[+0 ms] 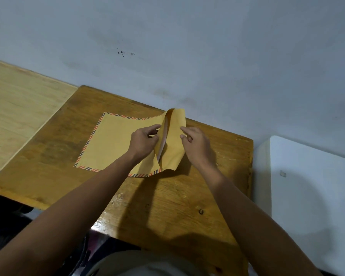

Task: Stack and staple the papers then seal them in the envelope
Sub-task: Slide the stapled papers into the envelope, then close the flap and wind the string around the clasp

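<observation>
A large yellow-brown envelope point(114, 144) with a red-and-black striped border lies flat on the wooden desk point(167, 208). Its flap point(175, 144) at the right end stands raised. A thin white edge of the papers point(163, 142) shows inside the mouth. My left hand point(143, 141) pinches the upper lip of the envelope's mouth. My right hand point(196, 145) rests against the outside of the raised flap, its fingers on the paper. No stapler is in view.
The desk stands against a pale blue-grey wall point(187, 46). A lighter wooden surface point(18, 110) adjoins the desk on the left. A white box-like surface point(311, 186) sits to the right. Dark clutter lies below the desk's left front edge.
</observation>
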